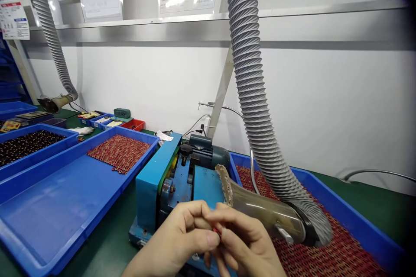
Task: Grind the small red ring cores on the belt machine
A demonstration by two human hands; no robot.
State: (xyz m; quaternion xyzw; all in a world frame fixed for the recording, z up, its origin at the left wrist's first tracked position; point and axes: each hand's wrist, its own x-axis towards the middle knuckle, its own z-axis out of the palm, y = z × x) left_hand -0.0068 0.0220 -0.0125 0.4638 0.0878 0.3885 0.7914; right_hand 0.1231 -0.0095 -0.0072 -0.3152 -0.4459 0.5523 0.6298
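My left hand (180,238) and my right hand (243,238) meet at the lower middle. Both are closed, thumbs and forefingers pinching a small red ring-like part (217,232), mostly covered by the fingers. Just beyond them stands a blue bench machine (204,181) with a motor, resembling a belt grinder. To the right of my hands, a clear brownish suction nozzle (263,210) with a ragged edge points toward the machine. Behind the nozzle, a blue tray (360,220) holds a mass of red ring-like parts (325,255).
A ribbed grey hose (250,73) comes down to the nozzle. At left lies a blue tray (65,207) with red parts (120,151) grouped at its far end. Beside it, another tray (69,138) holds dark parts. A second hose (53,39) hangs farther left.
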